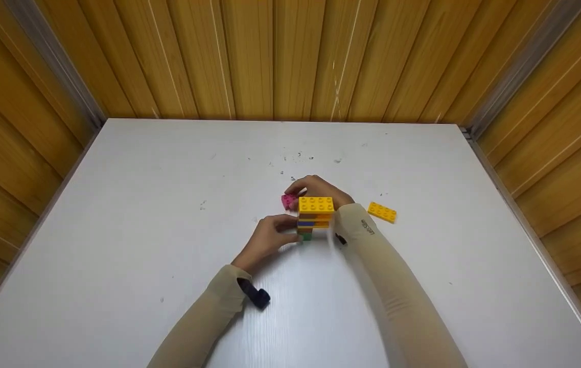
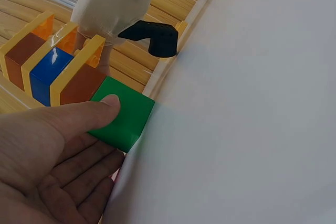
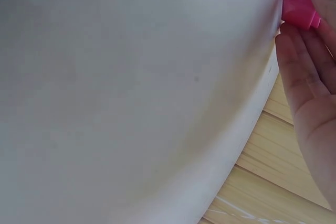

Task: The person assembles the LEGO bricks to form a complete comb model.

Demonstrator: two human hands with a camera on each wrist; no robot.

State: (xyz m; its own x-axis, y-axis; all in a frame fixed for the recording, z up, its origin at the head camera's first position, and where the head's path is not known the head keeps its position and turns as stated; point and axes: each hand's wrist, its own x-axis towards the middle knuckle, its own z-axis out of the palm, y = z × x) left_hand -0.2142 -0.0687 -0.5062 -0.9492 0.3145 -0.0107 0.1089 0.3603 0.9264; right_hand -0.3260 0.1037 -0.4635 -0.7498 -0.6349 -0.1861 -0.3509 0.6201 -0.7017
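A tower of toy building bricks [image 1: 316,205] stands upright on the white table. In the left wrist view it runs from a green brick [image 2: 126,113] at the base through a brown brick [image 2: 83,84], a blue brick [image 2: 51,75] and another brown one, with yellow plates between and on top. My left hand [image 1: 267,237] grips the tower low down, its thumb on the green brick. Behind the tower, my right hand [image 1: 321,190] holds a pink brick [image 3: 300,1] at the table surface, thumb on one side; the tower partly hides this hand in the head view.
A loose yellow plate [image 1: 382,212] with studs lies to the right of the right forearm. Wood-patterned panels [image 1: 290,61] rise along the table's back and sides. Small dark marks dot the white tabletop [image 1: 167,168].
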